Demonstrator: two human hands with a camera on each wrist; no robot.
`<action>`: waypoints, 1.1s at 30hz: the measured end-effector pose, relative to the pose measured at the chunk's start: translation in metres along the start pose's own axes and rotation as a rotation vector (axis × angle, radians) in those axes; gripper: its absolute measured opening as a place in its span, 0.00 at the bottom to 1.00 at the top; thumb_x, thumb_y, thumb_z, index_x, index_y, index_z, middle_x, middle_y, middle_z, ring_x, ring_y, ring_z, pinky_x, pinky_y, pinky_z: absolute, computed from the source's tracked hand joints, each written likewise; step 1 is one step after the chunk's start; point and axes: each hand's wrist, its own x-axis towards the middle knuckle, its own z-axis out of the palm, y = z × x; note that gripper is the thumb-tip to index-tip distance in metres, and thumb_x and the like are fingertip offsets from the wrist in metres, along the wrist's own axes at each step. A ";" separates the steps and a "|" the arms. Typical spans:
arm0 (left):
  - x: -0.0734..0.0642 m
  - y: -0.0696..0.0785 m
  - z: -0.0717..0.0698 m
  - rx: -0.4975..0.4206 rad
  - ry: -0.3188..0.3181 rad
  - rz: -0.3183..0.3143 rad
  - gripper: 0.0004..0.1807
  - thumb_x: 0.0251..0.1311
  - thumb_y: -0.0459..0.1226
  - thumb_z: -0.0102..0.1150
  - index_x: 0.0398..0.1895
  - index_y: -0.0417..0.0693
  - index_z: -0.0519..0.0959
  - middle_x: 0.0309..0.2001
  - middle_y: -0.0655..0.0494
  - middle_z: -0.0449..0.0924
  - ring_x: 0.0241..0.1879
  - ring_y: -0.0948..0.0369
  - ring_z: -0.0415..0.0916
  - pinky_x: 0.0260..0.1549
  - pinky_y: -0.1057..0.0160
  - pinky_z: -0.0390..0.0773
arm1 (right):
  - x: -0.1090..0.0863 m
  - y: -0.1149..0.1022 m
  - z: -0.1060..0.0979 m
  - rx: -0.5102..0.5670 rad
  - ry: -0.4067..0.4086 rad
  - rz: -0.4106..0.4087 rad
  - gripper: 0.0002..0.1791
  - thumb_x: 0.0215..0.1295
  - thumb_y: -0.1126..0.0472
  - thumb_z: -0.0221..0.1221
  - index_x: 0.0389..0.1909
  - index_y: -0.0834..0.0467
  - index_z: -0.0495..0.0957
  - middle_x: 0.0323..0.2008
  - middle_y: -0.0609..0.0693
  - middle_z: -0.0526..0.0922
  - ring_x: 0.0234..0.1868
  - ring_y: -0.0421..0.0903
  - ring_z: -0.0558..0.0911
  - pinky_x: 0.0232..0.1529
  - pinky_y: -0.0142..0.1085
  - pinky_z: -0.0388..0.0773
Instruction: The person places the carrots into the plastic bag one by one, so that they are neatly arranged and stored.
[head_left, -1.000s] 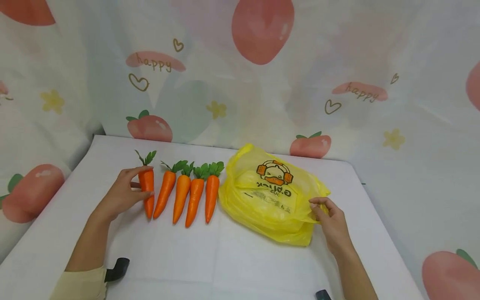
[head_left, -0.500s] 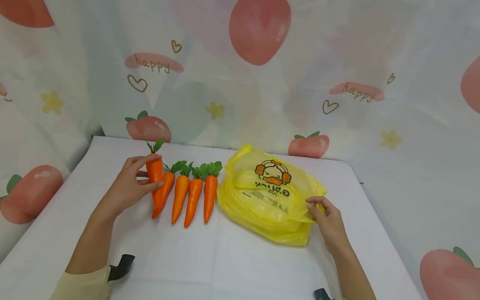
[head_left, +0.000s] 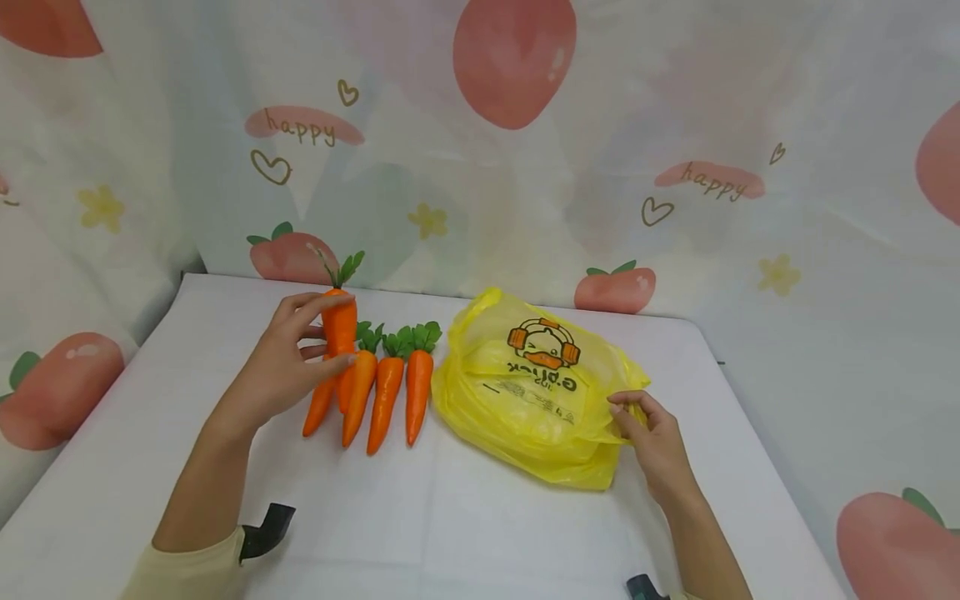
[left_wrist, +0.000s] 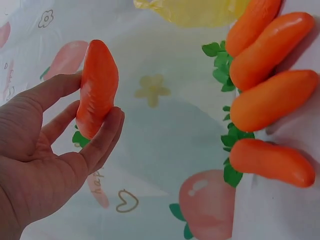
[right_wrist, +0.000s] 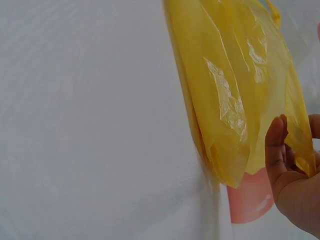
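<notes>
My left hand (head_left: 288, 354) holds an orange carrot (head_left: 341, 325) with a green leafy top, between thumb and fingers. It is raised above the table and partly covers the leftmost of the carrots lying there. In the left wrist view the held carrot (left_wrist: 99, 90) stands upright in the grip, apart from the row of carrots (left_wrist: 272, 95). On the right, my right hand (head_left: 656, 446) pinches the edge of a yellow plastic bag (head_left: 540, 400) printed with a cartoon duck. The right wrist view shows the bag's edge (right_wrist: 295, 135) between thumb and fingers.
Several more carrots (head_left: 386, 404) lie side by side on the white table (head_left: 352, 517), just left of the bag. A fruit-patterned backdrop (head_left: 480, 208) rises behind the table and along its left and right sides.
My left hand has lifted the leftmost carrot and carried it to the right, over the neighbouring carrots. The right hand keeps its pinch on the bag, which has hardly moved.
</notes>
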 end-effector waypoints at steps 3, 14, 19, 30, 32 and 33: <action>0.001 0.003 0.004 -0.025 -0.008 0.024 0.39 0.62 0.32 0.72 0.76 0.58 0.69 0.73 0.43 0.55 0.58 0.41 0.73 0.59 0.41 0.75 | 0.000 -0.001 0.000 0.001 -0.002 -0.007 0.19 0.81 0.54 0.54 0.60 0.65 0.74 0.55 0.55 0.69 0.48 0.48 0.73 0.45 0.27 0.76; 0.014 0.016 0.032 -0.102 -0.074 0.052 0.38 0.61 0.33 0.74 0.74 0.60 0.72 0.73 0.48 0.56 0.59 0.43 0.72 0.59 0.45 0.76 | 0.001 -0.001 -0.002 0.017 0.007 0.016 0.20 0.81 0.54 0.55 0.60 0.65 0.74 0.57 0.55 0.70 0.50 0.48 0.72 0.45 0.27 0.76; 0.019 0.022 0.046 -0.127 -0.104 0.053 0.38 0.60 0.33 0.74 0.73 0.62 0.72 0.74 0.50 0.56 0.60 0.44 0.71 0.57 0.46 0.78 | 0.003 0.000 -0.001 0.023 0.009 0.037 0.20 0.81 0.53 0.55 0.60 0.64 0.74 0.58 0.55 0.70 0.50 0.49 0.72 0.46 0.27 0.75; 0.028 0.046 0.078 -0.136 -0.170 0.155 0.37 0.60 0.31 0.74 0.73 0.59 0.73 0.74 0.53 0.58 0.56 0.49 0.73 0.56 0.52 0.80 | 0.002 0.002 -0.001 0.036 0.016 0.037 0.20 0.80 0.54 0.55 0.60 0.65 0.74 0.59 0.55 0.71 0.51 0.48 0.72 0.46 0.27 0.76; 0.029 0.049 0.085 -0.154 -0.184 0.170 0.37 0.60 0.31 0.74 0.73 0.60 0.73 0.74 0.53 0.59 0.55 0.50 0.74 0.56 0.53 0.80 | 0.002 0.002 -0.001 0.033 0.019 0.037 0.20 0.80 0.53 0.55 0.60 0.65 0.74 0.59 0.55 0.71 0.51 0.48 0.72 0.45 0.27 0.76; 0.030 0.050 0.088 -0.168 -0.193 0.176 0.37 0.60 0.32 0.74 0.73 0.60 0.73 0.73 0.54 0.59 0.55 0.50 0.74 0.56 0.53 0.79 | 0.001 0.002 -0.002 0.032 0.021 0.037 0.20 0.80 0.53 0.55 0.60 0.65 0.74 0.59 0.55 0.71 0.51 0.48 0.72 0.45 0.27 0.76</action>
